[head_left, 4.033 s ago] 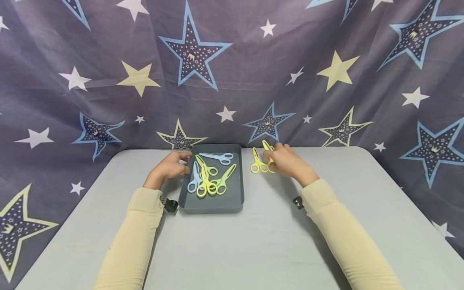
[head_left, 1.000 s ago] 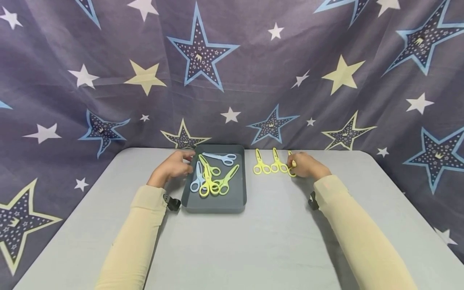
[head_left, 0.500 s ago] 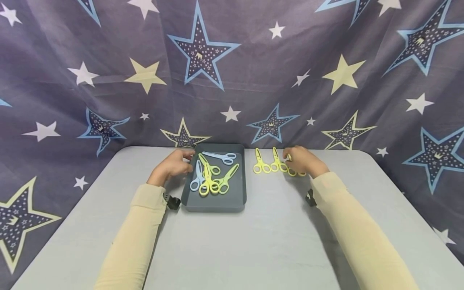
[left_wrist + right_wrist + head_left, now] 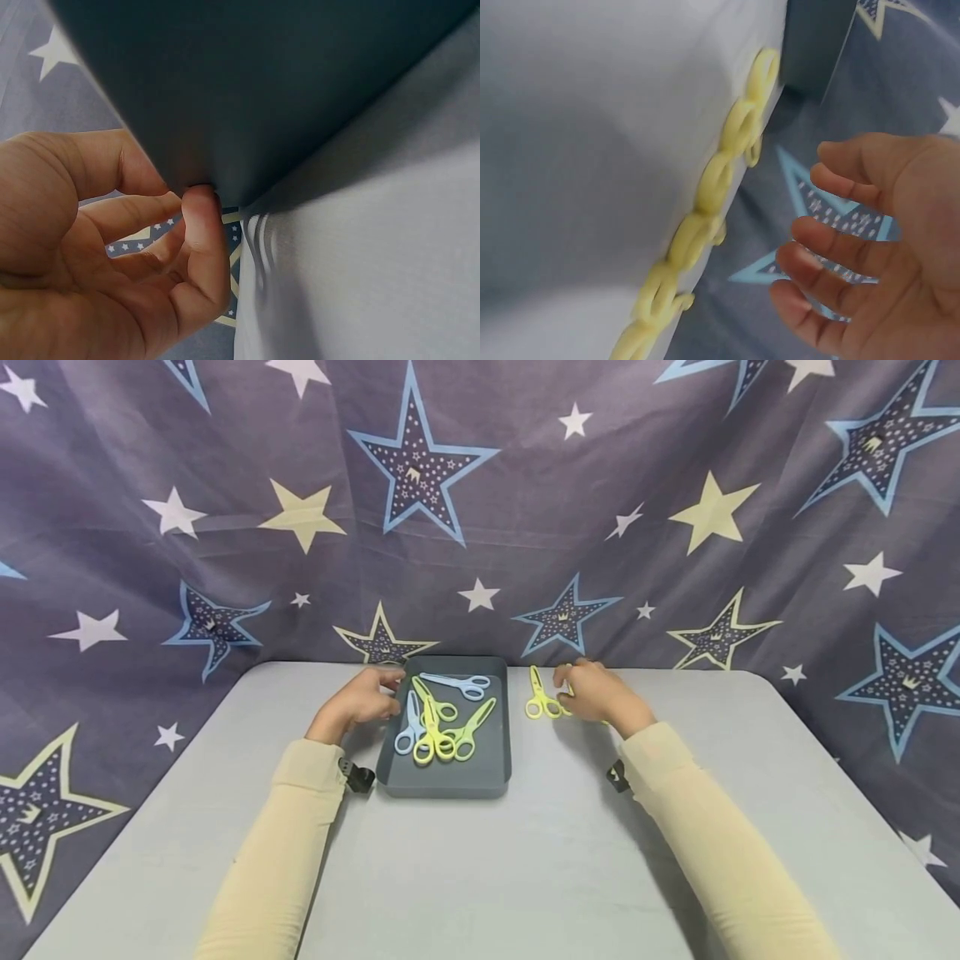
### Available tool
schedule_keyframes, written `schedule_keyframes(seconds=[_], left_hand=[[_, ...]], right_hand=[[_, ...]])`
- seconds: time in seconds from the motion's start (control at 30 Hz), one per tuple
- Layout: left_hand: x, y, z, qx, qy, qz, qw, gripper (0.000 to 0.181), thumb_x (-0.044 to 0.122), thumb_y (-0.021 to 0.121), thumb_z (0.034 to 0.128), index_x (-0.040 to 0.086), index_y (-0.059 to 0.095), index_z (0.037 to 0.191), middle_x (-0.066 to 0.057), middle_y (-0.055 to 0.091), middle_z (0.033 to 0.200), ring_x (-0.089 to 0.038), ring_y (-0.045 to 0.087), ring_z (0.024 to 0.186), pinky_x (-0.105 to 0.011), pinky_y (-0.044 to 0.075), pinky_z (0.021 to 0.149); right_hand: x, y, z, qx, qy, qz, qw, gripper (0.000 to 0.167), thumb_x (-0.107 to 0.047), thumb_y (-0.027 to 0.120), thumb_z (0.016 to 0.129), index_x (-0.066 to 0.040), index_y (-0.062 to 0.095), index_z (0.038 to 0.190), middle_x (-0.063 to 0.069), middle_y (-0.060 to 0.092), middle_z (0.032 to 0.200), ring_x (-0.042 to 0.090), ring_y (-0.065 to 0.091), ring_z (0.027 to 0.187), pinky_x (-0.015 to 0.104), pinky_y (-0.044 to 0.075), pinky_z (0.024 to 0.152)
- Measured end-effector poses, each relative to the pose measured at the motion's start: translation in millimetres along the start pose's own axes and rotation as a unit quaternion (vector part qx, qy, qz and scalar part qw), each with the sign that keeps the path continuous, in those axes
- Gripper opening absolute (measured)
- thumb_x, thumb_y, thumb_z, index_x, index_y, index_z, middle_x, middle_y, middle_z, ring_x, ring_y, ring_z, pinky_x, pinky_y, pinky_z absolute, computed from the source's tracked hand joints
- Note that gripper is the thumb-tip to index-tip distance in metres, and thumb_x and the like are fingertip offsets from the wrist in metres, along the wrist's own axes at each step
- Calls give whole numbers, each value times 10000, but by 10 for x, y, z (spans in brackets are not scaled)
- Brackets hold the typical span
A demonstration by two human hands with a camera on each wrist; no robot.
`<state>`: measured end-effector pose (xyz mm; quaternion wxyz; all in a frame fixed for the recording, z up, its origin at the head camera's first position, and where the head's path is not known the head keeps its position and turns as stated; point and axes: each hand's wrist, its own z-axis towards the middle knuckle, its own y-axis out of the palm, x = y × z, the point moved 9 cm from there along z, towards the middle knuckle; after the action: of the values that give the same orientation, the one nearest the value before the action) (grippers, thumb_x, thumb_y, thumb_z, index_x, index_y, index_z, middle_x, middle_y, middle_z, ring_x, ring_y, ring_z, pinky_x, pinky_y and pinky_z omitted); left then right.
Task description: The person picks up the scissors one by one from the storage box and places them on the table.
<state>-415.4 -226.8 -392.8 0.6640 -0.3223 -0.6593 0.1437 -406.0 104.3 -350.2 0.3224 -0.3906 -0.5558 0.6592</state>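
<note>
At the left side of a dark grey tray, my left hand pinches the tray's wall near the far corner; the left wrist view shows thumb and a curled finger on it. Inside lie several scissors, including light blue scissors and yellow scissors. My right hand hovers above a row of yellow scissors to the right of the tray. Its fingers are relaxed with nothing between them. One pair of scissors shows clearly; the hand mostly hides the others. Their yellow handles line up in the right wrist view.
The pale grey table runs to a star-patterned cloth backdrop hanging just behind its far edge. A small dark camera sits at the left wrist, another camera at the right.
My right hand put down a third pair of yellow scissors at the row's right end, let go, and moved back left over the row. The left hand stays at the tray.
</note>
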Motion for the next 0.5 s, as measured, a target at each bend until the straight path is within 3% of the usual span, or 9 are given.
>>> schedule_keyframes(seconds=[0.27, 0.5], left_hand=[[3, 11, -1, -11, -3, -18, 10000, 832, -88, 582, 719, -93, 378, 1526, -347, 537, 1360, -134, 559, 644, -257, 510, 607], [-4, 3, 8, -8, -26, 36, 10000, 825, -91, 585, 725, -90, 383, 1525, -339, 535, 1364, -156, 583, 711, -259, 522, 619]], right_hand=[[-311, -31, -7, 256, -188, -22, 9995, 313, -224, 664, 949, -70, 707, 1219, 166, 648, 1160, 386, 597, 1045, 541, 496, 904], [-595, -64, 6, 445, -401, -251, 9979, 285, -256, 658, 958, -108, 714, 1195, 134, 657, 1133, 351, 593, 1011, 512, 493, 900]])
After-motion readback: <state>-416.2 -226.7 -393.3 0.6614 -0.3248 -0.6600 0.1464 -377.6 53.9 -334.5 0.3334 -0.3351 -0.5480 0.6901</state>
